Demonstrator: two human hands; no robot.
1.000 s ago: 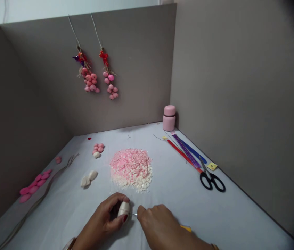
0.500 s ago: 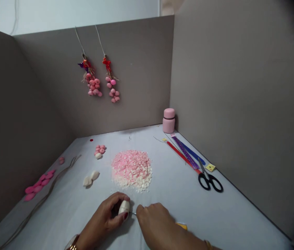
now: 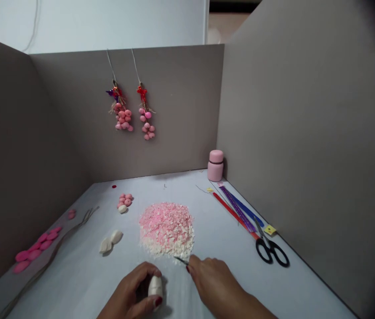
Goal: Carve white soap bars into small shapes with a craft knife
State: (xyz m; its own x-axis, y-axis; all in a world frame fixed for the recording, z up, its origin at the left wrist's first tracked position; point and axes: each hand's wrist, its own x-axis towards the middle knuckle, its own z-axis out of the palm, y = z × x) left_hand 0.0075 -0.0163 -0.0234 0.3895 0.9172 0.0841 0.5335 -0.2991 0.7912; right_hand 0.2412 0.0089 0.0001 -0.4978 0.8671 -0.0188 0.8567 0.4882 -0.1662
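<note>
Our right hand (image 3: 212, 283), pinching a needle (image 3: 181, 260), has moved to the pile (image 3: 167, 228); our left hand (image 3: 134, 294) grips the egg (image 3: 156, 287). We pick gently.

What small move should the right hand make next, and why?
Probably dip the tip of the needle-like tool into the near edge of the pile of pink and white chips to lift one. The right hand pinches the tool with its tip at that edge, while the left hand holds the white oval piece nearby, clear of the pile.
</note>
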